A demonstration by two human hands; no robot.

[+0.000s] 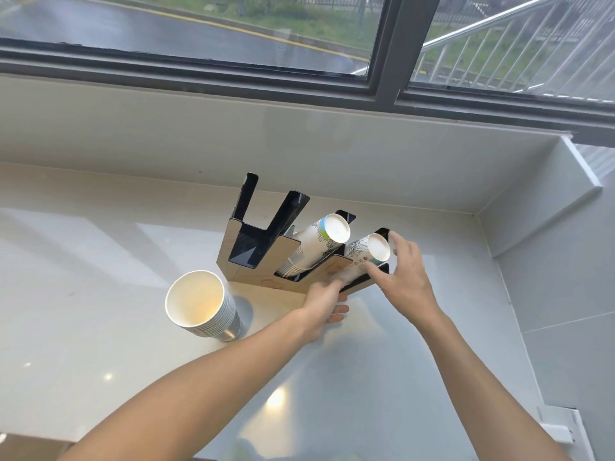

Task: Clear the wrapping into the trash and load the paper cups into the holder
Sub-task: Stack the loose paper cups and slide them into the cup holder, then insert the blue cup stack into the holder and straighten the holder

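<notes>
A black and tan cup holder [253, 251] with three slanted slots stands on the white counter. Its left slot holds nothing, its middle slot holds a stack of printed paper cups [316, 241], and its right slot holds a second printed stack [364, 251]. My right hand [404, 274] curls round the upper end of that right stack. My left hand [327, 302] grips the stack's lower end at the holder's front edge. An upright stack of plain white cups [199, 302] stands left of the holder. No wrapping or trash bin is in view.
The white counter [100, 294] runs left and toward me. A window sill [299, 144] and wall rise behind the holder, and a white ledge [579, 181] sticks out at the right corner. A cardboard edge [30, 447] shows at the bottom left.
</notes>
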